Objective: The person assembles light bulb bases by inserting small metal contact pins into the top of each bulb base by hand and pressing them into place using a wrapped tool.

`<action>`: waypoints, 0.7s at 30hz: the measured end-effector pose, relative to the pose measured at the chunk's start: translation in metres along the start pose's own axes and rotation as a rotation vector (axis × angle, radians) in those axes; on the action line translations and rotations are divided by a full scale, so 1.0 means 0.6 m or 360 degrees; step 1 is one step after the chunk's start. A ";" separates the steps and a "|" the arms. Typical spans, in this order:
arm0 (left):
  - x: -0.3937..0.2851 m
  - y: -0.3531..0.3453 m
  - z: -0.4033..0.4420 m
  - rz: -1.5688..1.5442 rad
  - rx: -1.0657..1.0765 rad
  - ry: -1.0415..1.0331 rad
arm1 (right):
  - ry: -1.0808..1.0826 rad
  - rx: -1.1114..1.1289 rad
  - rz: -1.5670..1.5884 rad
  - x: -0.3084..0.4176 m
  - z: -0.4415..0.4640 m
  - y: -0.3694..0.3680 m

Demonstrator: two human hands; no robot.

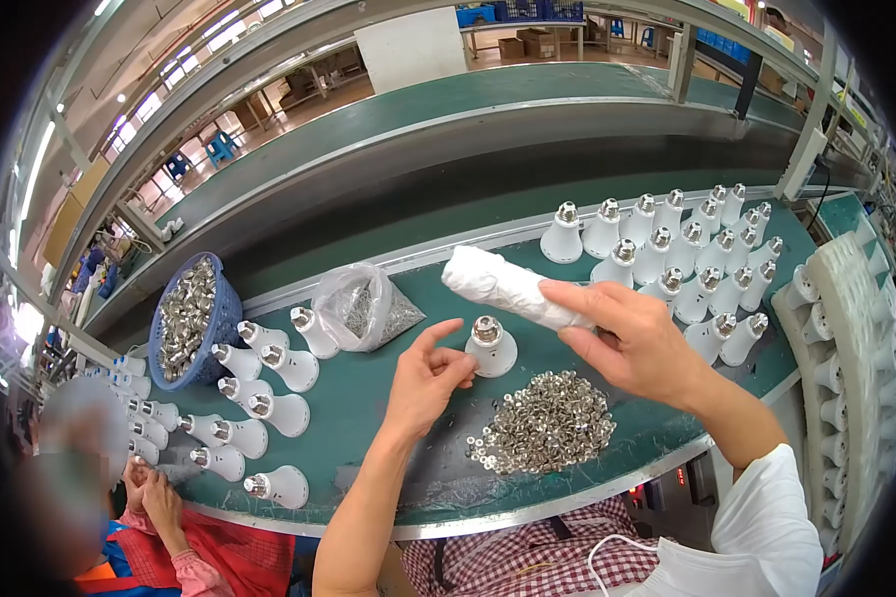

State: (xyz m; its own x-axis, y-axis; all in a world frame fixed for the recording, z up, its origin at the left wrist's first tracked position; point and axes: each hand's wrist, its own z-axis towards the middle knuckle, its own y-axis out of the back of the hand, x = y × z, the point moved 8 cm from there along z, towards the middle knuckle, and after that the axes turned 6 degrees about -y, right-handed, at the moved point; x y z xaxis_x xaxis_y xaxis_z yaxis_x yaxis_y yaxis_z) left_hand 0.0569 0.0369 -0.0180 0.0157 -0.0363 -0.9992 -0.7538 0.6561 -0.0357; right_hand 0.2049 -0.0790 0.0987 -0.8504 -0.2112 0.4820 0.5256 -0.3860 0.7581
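Observation:
My right hand [622,333] is closed around a thick rod wrapped in white material [498,284], held slanting above the bench. Below the rod's middle stands a white LED bulb [490,348], upright with its metal screw cap on top. Close against the bulb's left side is my left hand [426,378], its index finger and thumb apart; whether the thumb touches the bulb I cannot tell. In front of the bulb lies a heap of small metal caps [548,423].
Rows of upright bulbs [652,257] stand at the right, beside a pale tray of bulbs [826,348]. At the left are lying bulbs [279,413], a clear bag of small metal pins [363,308] and a blue basket of screw caps [224,328]. A co-worker's hands [154,497] are at far left.

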 end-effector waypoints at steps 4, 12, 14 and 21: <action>0.006 0.028 -0.019 0.0004 -0.0181 0.0012 | -0.0059 0.0185 -0.0119 -0.014 -0.009 -0.031; 0.054 0.069 -0.109 -0.0494 -0.0428 0.0157 | -0.0518 0.0225 0.0663 -0.062 -0.051 -0.021; 0.061 0.081 -0.123 -0.0606 -0.0500 0.0125 | -0.0526 0.0470 0.0735 -0.055 -0.067 -0.055; 0.022 0.105 -0.148 -0.0514 -0.0696 0.0041 | -0.1334 0.0997 0.1882 -0.067 -0.066 -0.231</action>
State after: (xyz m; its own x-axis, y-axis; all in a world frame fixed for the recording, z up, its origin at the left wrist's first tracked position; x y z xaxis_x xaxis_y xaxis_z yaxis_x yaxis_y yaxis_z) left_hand -0.0487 0.0106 -0.0321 0.2799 -0.2065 -0.9376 -0.9164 0.2337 -0.3250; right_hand 0.1651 -0.0524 -0.0432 0.1758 0.5066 0.8440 0.9622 0.0927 -0.2560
